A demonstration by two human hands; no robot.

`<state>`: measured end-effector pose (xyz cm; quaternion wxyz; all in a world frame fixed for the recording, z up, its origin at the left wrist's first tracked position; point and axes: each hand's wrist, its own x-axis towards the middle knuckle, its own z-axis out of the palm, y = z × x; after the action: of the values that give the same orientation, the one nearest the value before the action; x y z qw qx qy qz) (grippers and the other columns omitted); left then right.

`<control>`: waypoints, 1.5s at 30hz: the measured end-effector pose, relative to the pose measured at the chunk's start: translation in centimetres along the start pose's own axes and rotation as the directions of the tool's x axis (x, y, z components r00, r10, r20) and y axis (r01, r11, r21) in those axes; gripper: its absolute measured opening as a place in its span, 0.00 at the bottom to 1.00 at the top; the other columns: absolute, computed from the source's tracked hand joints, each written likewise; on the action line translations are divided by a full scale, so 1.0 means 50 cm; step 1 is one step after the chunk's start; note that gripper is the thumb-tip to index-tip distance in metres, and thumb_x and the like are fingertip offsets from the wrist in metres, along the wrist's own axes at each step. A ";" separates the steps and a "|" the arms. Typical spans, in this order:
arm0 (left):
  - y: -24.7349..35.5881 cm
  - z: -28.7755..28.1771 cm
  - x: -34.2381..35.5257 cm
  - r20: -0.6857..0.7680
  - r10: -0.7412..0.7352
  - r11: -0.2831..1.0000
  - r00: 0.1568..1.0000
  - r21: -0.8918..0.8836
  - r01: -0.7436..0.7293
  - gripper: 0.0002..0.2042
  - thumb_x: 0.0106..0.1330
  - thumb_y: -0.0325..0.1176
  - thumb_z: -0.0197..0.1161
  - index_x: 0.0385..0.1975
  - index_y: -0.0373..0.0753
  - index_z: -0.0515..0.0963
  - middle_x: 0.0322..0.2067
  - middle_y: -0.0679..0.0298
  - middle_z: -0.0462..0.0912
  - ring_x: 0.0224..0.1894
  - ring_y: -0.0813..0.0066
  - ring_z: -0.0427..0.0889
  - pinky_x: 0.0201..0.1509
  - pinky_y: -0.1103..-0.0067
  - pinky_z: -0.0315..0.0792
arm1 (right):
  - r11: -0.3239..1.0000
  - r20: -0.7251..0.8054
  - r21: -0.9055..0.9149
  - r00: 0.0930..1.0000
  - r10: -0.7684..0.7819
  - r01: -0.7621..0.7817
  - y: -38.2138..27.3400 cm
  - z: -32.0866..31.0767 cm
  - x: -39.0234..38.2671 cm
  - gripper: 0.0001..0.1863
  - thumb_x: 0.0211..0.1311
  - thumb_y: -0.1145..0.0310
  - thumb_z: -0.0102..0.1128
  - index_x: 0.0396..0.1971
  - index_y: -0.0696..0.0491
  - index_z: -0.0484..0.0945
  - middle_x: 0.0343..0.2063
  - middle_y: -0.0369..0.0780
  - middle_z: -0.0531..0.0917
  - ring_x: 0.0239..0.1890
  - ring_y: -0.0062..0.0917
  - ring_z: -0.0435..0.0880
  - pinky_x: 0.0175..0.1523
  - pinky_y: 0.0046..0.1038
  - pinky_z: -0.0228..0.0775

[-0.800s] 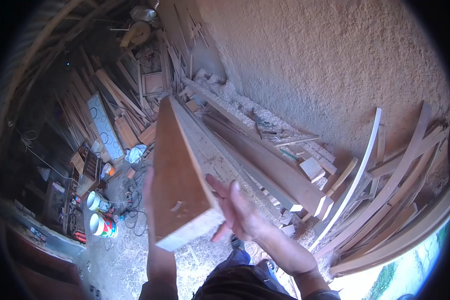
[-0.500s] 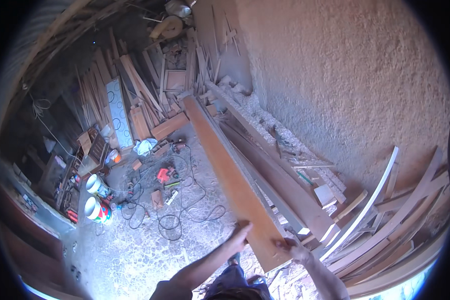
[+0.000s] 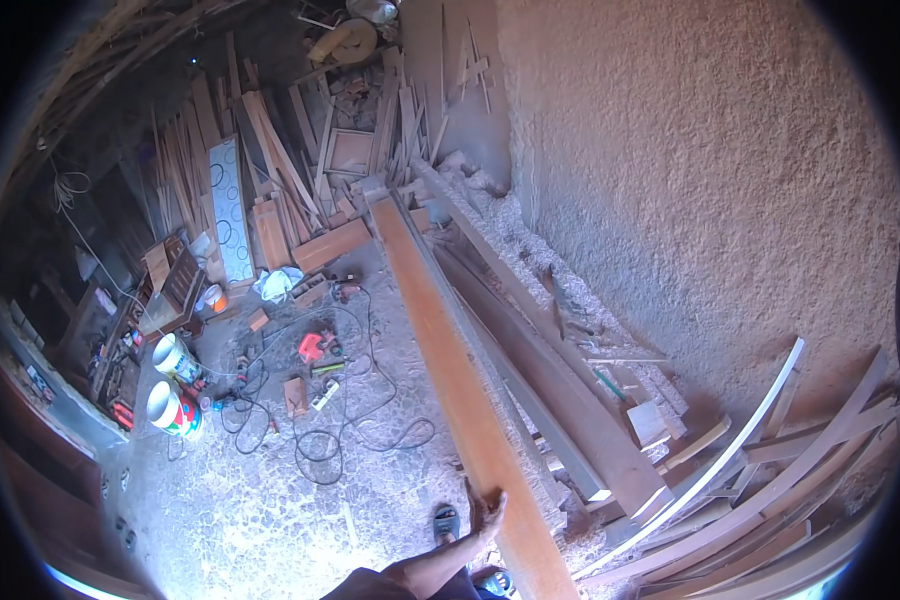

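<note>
A long orange-brown wooden plank [image 3: 430,340] slants from the far end of the workshop down to the lower edge of the picture. My left hand [image 3: 485,514] grips its left edge near the close end, with the fingers wrapped at that edge. Out of the picture is my right hand, and the plank's near end runs close to the lower rim. Right beside the plank lie rough grey-brown boards [image 3: 560,400], roughly in line with it. My sandalled foot [image 3: 446,520] shows just left of the plank.
A red power tool [image 3: 312,347] and looping black cables [image 3: 320,455] lie on the floor at left. Two paint buckets [image 3: 173,408] stand farther left. Curved wooden strips [image 3: 770,500] are stacked at right, below a rough wall [image 3: 700,150]. Timber offcuts [image 3: 270,150] lean at the back.
The plank's near end has come closer to me and lower in the picture. My right hand, which was on its right edge, has left the view. My left hand remains on the left edge.
</note>
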<state>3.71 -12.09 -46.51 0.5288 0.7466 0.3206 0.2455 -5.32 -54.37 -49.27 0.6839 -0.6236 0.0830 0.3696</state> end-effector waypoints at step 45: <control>0.039 -0.019 0.496 0.036 0.055 0.949 0.998 -0.311 -0.041 0.46 0.53 0.25 0.69 0.69 0.38 0.44 0.49 0.57 0.70 0.47 0.68 0.75 0.46 0.74 0.76 | 0.642 0.074 -0.664 0.888 -0.455 0.384 -0.372 0.549 0.119 0.26 0.52 0.70 0.57 0.54 0.52 0.70 0.32 0.51 0.82 0.26 0.50 0.82 0.30 0.47 0.75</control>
<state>20.15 6.37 -43.66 0.6404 0.6671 0.2478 0.2890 0.70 -25.93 -32.25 0.4794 -0.8439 -0.1661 0.1741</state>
